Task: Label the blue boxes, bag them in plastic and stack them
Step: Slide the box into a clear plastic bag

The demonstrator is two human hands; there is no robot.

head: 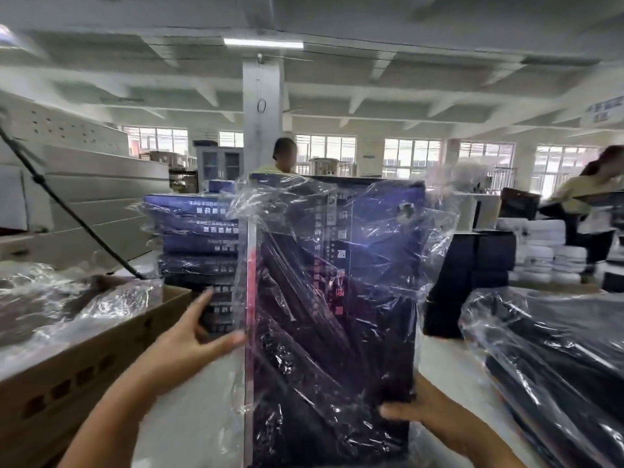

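Note:
A large dark blue box (337, 298) wrapped in a clear plastic bag stands upright in front of me, lifted above the white table (189, 417). My right hand (418, 412) grips its lower right edge, thumb on the front. My left hand (189, 336) is at the box's left edge, thumb touching the plastic and fingers spread and straight. Behind the box on the left rises a stack of bagged blue boxes (192, 244) lying flat.
An open cardboard carton (77, 359) with plastic bags inside sits at left. More bagged dark boxes (553, 366) lie at right, with black boxes (472, 265) behind. Two people work at far tables. A pillar (262, 113) stands centre back.

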